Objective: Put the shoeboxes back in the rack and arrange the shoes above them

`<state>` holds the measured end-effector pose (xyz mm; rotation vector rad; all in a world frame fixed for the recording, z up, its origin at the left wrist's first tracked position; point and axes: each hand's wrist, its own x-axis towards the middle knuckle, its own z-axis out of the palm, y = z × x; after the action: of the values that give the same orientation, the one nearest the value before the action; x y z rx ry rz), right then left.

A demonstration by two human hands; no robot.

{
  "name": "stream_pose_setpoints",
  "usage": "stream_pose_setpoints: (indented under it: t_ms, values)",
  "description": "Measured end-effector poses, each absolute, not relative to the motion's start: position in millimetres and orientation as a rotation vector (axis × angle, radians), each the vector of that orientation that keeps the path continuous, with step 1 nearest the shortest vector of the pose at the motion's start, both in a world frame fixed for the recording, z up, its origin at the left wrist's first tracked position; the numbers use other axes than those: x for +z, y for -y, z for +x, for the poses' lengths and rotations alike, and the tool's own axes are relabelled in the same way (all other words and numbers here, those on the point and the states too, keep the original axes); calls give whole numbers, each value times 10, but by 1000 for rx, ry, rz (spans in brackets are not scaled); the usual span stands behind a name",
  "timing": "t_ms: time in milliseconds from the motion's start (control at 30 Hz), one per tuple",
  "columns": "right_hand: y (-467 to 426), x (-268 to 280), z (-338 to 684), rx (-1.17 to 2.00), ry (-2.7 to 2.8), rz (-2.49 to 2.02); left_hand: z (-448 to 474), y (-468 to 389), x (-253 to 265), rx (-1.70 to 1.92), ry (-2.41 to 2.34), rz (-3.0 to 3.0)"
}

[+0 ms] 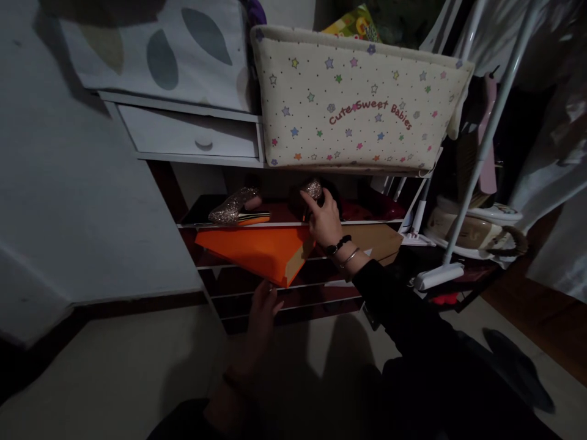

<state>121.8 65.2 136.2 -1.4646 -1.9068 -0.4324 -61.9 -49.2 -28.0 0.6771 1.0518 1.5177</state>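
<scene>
My right hand (pixel 325 221) reaches to the upper rack shelf. Its fingers are around a glittery high-heeled shoe (pixel 313 187), partly hidden behind the hand. The matching glittery shoe (pixel 228 208) lies on the same shelf to the left, beside something orange and black. Below, an orange shoe box (pixel 250 249) juts out from the rack at a slant, its front corner pointing toward me. My left hand (pixel 265 299) is at that lower corner, fingers closed against the box's edge; shadow hides part of the grip.
A brown cardboard box (pixel 373 239) sits on the rack to the right. Above stand a white drawer (pixel 188 133) and a star-print fabric basket (pixel 353 104). A pale pole with a white head (pixel 439 276) leans at the right. Dark slippers (pixel 518 366) lie on the floor.
</scene>
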Motion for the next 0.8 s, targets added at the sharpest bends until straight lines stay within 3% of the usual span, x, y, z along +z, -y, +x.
stream_pose_setpoints:
  t_ms: [300,500,800]
  values:
    - [-855,1427,1531,-9,1725,-1439,-559,485,-333,1489,-1034,701]
    - [-818,1281,1520,-33,1719,-1327,-575,458,-311,1487,-1043,671]
    - [-83,988,1943,-27,1804,-1096,-517,453,-393,1483,-1066,702]
